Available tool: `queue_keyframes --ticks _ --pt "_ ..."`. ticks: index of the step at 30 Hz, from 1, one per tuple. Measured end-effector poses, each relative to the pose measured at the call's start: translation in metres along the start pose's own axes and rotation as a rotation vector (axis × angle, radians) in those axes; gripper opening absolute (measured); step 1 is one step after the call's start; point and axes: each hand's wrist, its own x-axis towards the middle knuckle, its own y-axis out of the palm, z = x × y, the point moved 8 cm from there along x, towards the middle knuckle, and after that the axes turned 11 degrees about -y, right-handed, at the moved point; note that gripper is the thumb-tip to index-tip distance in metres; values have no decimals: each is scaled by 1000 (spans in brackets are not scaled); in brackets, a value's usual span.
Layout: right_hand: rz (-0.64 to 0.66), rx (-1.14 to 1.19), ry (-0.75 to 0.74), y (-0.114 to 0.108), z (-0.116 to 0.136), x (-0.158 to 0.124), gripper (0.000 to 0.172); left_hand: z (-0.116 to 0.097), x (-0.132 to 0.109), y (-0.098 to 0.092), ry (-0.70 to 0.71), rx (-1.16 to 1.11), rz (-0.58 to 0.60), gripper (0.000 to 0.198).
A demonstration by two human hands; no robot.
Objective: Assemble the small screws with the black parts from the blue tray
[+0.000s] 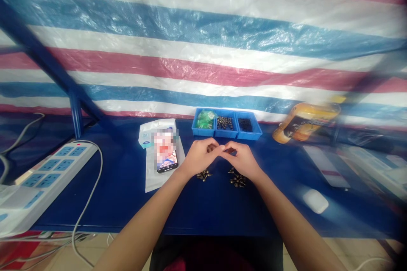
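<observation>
My left hand [203, 154] and my right hand [241, 157] meet fingertip to fingertip above the middle of the blue table. Both are closed in a pinch, and whatever lies between the fingers is hidden or too small to name. Under my left hand lies a small pile of brassy metal parts with thin pins [204, 175]. A second pile of similar dark brassy parts [238, 178] sits below my right hand. Just beyond the hands stands a blue bin with three compartments [248, 136], holding green plastic wrapping [206, 118], small metal pieces [224, 123] and thin black pieces [245, 125].
A lit phone [167, 165] rests on white packaging [154, 180] at left. Farther left is a large power strip [60, 169] with a cable. To the right are orange bottles [302, 123], a flat pale box [327, 165] and a white rounded case [316, 201]. Striped sheeting [190, 42] hangs behind.
</observation>
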Motion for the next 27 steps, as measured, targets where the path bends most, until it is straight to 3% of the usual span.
queue_keyframes --ticks 7,15,23,27 --pt "46 -147 -32 2 3 -1 14 1 0 9 41 45 70 23" --pt "4 -5 12 0 1 1 15 -2 1 0 41 54 -9 28" --pt "-25 284 223 -2 -18 -2 26 2 1 1 11 4 -5 28" --pt "-95 202 290 -10 -25 -4 41 -1 1 1 15 -18 10 29"
